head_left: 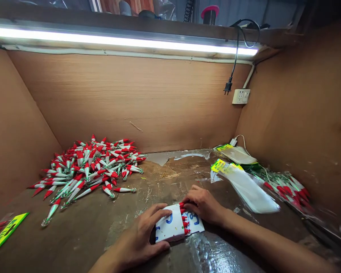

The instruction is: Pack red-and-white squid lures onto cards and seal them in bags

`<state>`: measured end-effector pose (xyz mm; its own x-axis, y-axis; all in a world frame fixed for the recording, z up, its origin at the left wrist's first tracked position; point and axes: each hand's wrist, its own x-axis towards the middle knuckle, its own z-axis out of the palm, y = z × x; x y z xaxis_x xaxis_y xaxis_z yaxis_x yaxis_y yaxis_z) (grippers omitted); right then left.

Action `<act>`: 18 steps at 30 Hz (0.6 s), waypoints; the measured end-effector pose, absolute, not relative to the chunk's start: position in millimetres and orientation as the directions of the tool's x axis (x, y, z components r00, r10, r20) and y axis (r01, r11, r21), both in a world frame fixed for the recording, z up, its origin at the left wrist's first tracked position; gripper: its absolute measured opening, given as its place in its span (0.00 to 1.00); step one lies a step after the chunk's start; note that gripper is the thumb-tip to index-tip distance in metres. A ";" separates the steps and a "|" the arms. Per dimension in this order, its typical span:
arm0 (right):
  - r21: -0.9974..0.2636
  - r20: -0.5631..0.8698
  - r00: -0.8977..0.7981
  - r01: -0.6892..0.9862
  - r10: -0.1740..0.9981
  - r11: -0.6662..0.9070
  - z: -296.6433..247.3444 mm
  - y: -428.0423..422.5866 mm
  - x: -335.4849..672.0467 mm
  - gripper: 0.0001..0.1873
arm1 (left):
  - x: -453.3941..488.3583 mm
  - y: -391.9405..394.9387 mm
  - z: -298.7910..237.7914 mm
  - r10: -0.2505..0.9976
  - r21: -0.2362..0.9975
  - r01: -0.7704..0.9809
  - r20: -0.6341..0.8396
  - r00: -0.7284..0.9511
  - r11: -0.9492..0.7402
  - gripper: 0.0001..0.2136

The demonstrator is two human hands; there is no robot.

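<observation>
A small white box (167, 227) with blue marks lies on the bench. My left hand (143, 233) grips it, thumb along the near side and fingers over the far side. Red tips of several squid jigs (185, 223) stick out in a row at its right end, over a white flap (197, 222) with blue marks. My right hand (203, 204) is at that end, fingers bent and closed on the farthest red tip; its fingertips are partly hidden. A large pile of red and white squid jigs (88, 167) with wire hooks lies beyond my left hand.
Clear plastic bags (250, 189) with yellow-green headers lie at the right, beside bagged red-tipped jigs (290, 189). A yellow-labelled packet (7, 233) sits at the left edge. A plug (227, 86) hangs near a wall socket (241, 96). Clear tape (216, 252) covers the bench front.
</observation>
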<state>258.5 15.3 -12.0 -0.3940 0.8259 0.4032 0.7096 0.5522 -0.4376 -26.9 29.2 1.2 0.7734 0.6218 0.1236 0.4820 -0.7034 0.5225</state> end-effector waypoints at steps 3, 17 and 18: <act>-0.393 0.386 -0.432 0.723 0.815 0.569 -9.7 18.3 261.5 0.05 | -25.5 27.7 2.2 0.626 0.517 0.490 0.118 0.771 -0.702 0.32; -0.262 0.317 -0.495 0.774 0.809 0.576 -9.3 23.9 273.4 0.15 | -23.3 23.0 -2.4 0.627 0.513 0.486 0.136 0.767 -0.707 0.32; -0.278 0.302 -0.439 0.808 0.846 0.519 -4.1 28.5 285.3 0.17 | -22.8 23.2 -3.8 0.631 0.514 0.490 0.137 0.763 -0.704 0.32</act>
<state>285.3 28.5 -4.1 -0.4393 0.8459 0.3025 0.8081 0.5192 -0.2782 -22.8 23.2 -3.8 0.7634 0.6312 0.1374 0.4896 -0.7041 0.5143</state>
